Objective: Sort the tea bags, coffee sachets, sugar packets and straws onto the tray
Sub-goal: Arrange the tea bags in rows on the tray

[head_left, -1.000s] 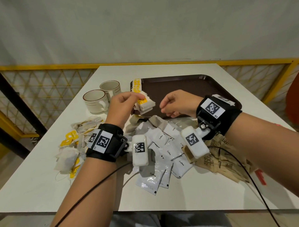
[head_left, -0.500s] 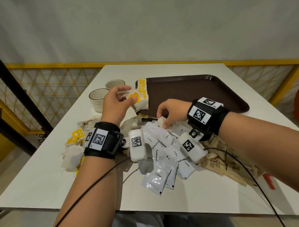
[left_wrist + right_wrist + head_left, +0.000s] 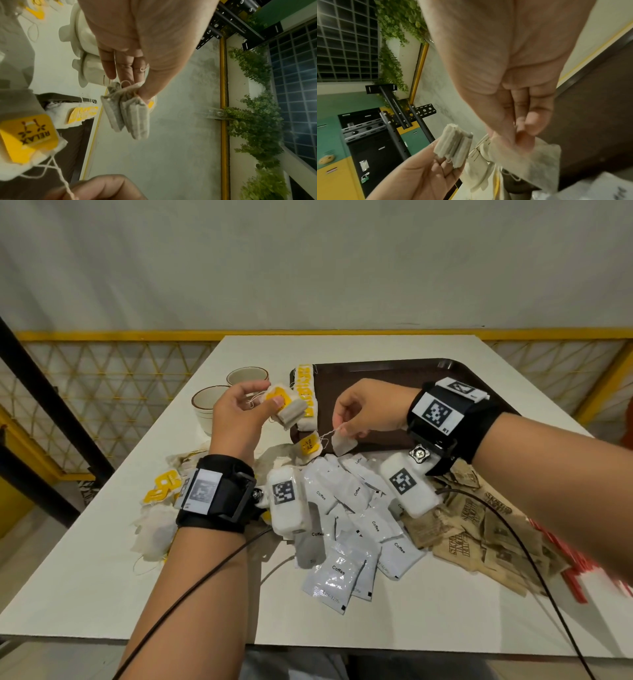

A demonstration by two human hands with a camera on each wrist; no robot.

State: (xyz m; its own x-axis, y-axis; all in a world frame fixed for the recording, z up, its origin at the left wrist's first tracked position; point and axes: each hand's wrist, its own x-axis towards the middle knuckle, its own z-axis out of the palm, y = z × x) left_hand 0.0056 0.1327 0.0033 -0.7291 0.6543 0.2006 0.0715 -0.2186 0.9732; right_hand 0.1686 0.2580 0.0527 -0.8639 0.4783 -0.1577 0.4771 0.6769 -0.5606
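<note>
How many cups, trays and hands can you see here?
Cream ceramic cups with brown rims: 2
Dark brown plastic tray: 1
Left hand and right hand, both pinching paper tea bags: 2
Total: 5

"Coffee" — sachets (image 3: pixel 337 577); "RELAX" — tag (image 3: pixel 29 136)

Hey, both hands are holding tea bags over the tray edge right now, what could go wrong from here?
1. The right hand pinches one tea bag whose string trails to a yellow tag; the string might snag.
2. The left hand pinches a small bunch of tea bags by one end; one may slip onto the coffee sachets.
</note>
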